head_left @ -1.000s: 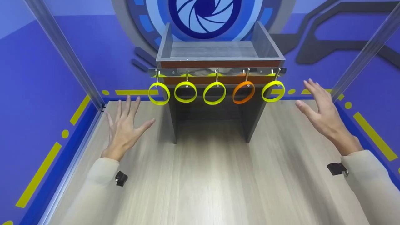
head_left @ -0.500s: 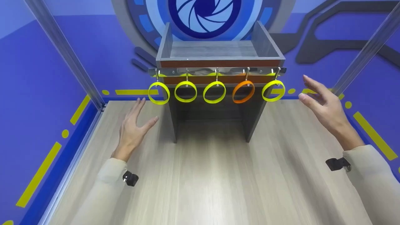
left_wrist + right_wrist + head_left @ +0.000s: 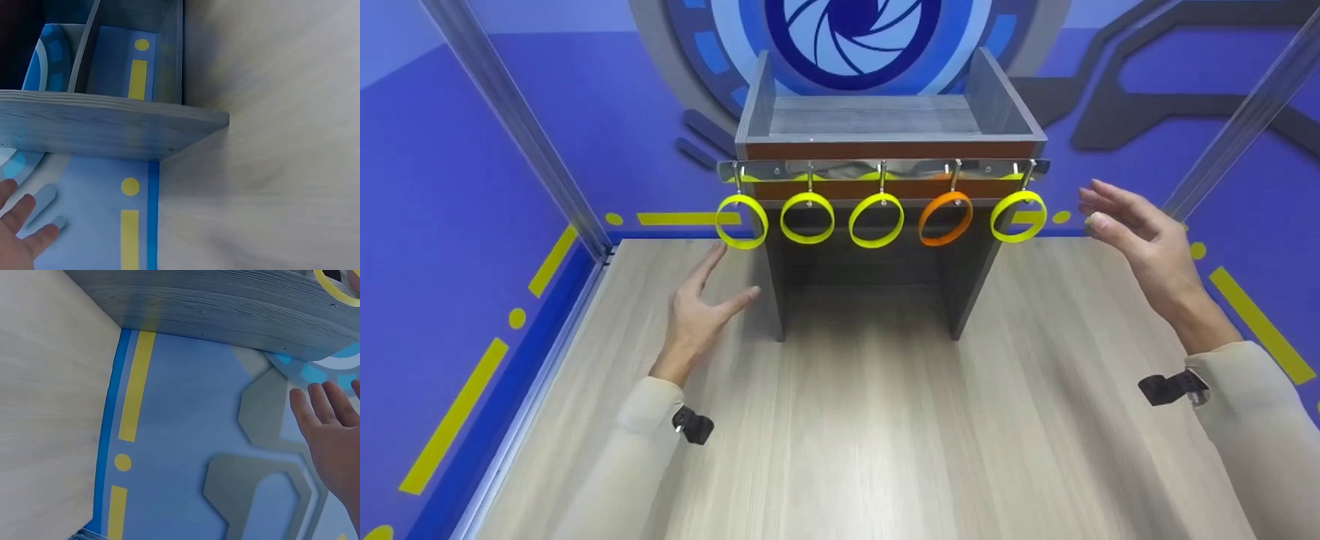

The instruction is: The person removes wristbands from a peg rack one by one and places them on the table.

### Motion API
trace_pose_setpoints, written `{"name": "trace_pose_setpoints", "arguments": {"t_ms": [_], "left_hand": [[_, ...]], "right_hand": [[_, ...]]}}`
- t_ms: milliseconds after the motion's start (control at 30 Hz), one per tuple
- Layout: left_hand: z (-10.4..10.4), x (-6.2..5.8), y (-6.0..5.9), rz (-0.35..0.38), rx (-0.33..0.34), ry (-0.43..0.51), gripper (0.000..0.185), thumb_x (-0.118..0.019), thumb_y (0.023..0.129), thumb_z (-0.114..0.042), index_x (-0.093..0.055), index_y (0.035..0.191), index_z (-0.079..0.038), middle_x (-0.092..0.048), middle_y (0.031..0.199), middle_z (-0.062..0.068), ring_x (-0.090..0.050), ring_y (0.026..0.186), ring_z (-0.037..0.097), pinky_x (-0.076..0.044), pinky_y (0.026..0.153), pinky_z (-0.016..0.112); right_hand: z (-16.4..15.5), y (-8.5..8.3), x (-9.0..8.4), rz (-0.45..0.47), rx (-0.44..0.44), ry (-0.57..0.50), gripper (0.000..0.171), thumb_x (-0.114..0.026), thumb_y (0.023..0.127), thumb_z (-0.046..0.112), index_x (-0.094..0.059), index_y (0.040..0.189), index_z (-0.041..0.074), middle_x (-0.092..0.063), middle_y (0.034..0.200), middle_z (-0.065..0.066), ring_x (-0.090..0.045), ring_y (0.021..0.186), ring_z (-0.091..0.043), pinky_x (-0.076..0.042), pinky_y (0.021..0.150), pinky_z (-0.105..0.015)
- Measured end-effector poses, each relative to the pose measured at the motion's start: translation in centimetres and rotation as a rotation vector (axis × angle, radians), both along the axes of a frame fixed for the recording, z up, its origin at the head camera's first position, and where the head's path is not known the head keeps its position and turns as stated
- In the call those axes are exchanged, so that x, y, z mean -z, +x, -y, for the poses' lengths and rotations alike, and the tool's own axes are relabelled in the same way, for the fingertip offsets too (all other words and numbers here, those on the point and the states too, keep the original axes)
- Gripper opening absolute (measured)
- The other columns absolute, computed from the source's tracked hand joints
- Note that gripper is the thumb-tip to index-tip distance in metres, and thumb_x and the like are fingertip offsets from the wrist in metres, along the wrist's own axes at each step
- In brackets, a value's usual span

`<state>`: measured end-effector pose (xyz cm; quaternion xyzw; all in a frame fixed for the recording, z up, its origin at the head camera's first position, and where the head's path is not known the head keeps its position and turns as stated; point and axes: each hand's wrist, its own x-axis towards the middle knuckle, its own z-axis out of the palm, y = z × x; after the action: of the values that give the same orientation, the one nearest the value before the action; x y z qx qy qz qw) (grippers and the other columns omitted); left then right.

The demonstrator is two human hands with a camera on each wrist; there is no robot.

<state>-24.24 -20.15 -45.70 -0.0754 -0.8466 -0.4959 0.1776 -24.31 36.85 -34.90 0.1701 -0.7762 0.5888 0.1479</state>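
A grey wooden stand (image 3: 990,247) rises at the back of the table, with a metal hook rail (image 3: 881,170) along its front. Several rings hang from the hooks: yellow ones (image 3: 742,221) and one orange ring (image 3: 945,218), second from the right. My left hand (image 3: 701,311) is open, fingers straight, just left of the stand and below the leftmost yellow ring; it holds nothing. My right hand (image 3: 1136,232) is open in the air, right of the rightmost yellow ring (image 3: 1018,216), not touching it. The right wrist view shows my open right hand (image 3: 332,439) beside the stand's side panel (image 3: 225,309).
The light wood tabletop (image 3: 870,435) spreads in front of the stand. Clear panels with metal posts (image 3: 517,127) bound the left and right sides. A blue wall with yellow markings (image 3: 675,220) stands behind. An open tray (image 3: 885,116) tops the stand.
My left hand has moved right and forward, toward the stand's left side. My right hand has moved slightly left and up, toward the rightmost ring. The rings hang as before.
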Motion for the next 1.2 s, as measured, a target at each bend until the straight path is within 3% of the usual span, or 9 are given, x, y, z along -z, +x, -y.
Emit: {"name": "trace_pose_setpoints", "arguments": {"t_ms": [200, 567, 833, 1033, 1200], "left_hand": [[-0.4, 1.2, -0.4, -0.040, 0.009, 0.099, 0.078, -0.091, 0.087, -0.033, -0.056, 0.155, -0.013, -0.056, 0.156, 0.003, -0.048, 0.146, 0.026, -0.041, 0.119, 0.046], [-1.1, 3.0, -0.8, 0.013, 0.040, 0.293, 0.069, -0.091, 0.086, -0.018, -0.062, 0.148, -0.007, -0.063, 0.148, 0.011, -0.057, 0.139, 0.027, -0.045, 0.116, 0.040], [-1.7, 4.2, -1.1, 0.038, 0.040, 0.322, 0.058, -0.091, 0.086, -0.017, -0.069, 0.139, -0.006, -0.070, 0.137, 0.011, -0.064, 0.128, 0.024, -0.049, 0.111, 0.036], [-2.4, 4.8, -1.5, 0.053, 0.053, 0.356, 0.050, -0.090, 0.087, -0.015, -0.073, 0.132, -0.003, -0.073, 0.132, 0.014, -0.067, 0.124, 0.029, -0.053, 0.107, 0.041], [-2.8, 5.2, -1.7, 0.080, 0.046, 0.381, 0.044, -0.090, 0.087, -0.011, -0.075, 0.128, -0.002, -0.074, 0.127, 0.014, -0.070, 0.119, 0.030, -0.058, 0.099, 0.033]], "right_hand": [[0.1, -0.2, 0.2, 0.007, -0.088, -0.136, 0.044, -0.064, 0.104, 0.001, -0.059, 0.148, -0.001, -0.066, 0.143, -0.014, -0.064, 0.129, -0.019, -0.054, 0.101, -0.023], [0.1, -0.4, 0.3, 0.056, -0.162, -0.196, 0.038, -0.065, 0.103, -0.004, -0.060, 0.140, -0.011, -0.070, 0.135, -0.018, -0.069, 0.122, -0.023, -0.055, 0.101, -0.032], [0.3, -0.8, 0.2, 0.099, -0.199, -0.245, 0.035, -0.064, 0.102, -0.006, -0.061, 0.136, -0.015, -0.072, 0.130, -0.017, -0.070, 0.120, -0.024, -0.055, 0.100, -0.036], [0.6, -1.0, 0.3, 0.114, -0.185, -0.224, 0.033, -0.066, 0.101, -0.005, -0.063, 0.133, -0.014, -0.074, 0.125, -0.016, -0.072, 0.116, -0.023, -0.056, 0.098, -0.035], [1.1, -1.3, 0.2, 0.122, -0.198, -0.247, 0.032, -0.066, 0.101, -0.006, -0.063, 0.132, -0.016, -0.075, 0.123, -0.018, -0.073, 0.114, -0.025, -0.056, 0.097, -0.037]]}}
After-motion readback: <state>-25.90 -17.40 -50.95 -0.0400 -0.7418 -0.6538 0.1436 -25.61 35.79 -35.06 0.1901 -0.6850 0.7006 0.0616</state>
